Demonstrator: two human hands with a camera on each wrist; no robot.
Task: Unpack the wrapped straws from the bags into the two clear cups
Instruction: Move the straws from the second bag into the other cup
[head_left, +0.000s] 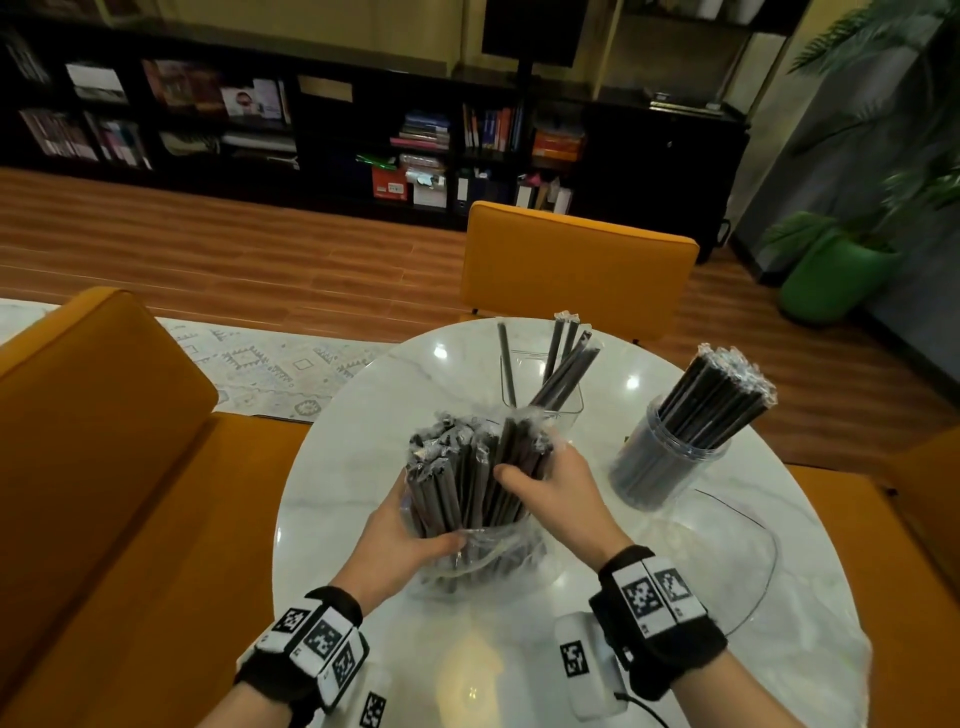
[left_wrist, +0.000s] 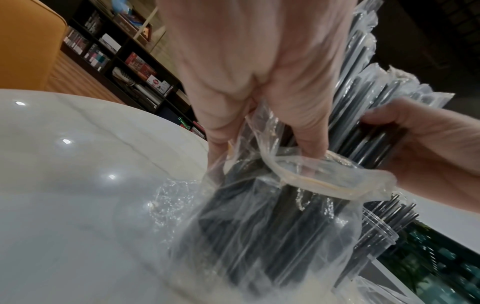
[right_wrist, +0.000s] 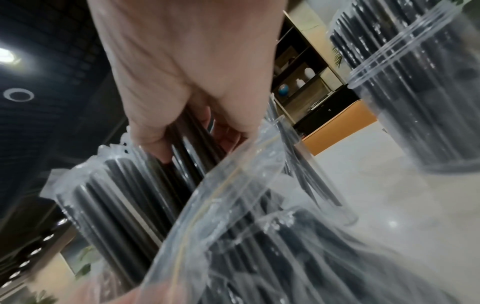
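Marble-white round counter: crinkled clear plastic bag at centre, left hand fingers curled on its rim; right hand fingers clasp wrapped black straws. Behind it, 2 clear cups.

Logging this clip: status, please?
Left hand grips bag. Right hand grips straws in it. Right cup full, far cup nearly empty. Nothing blocking.
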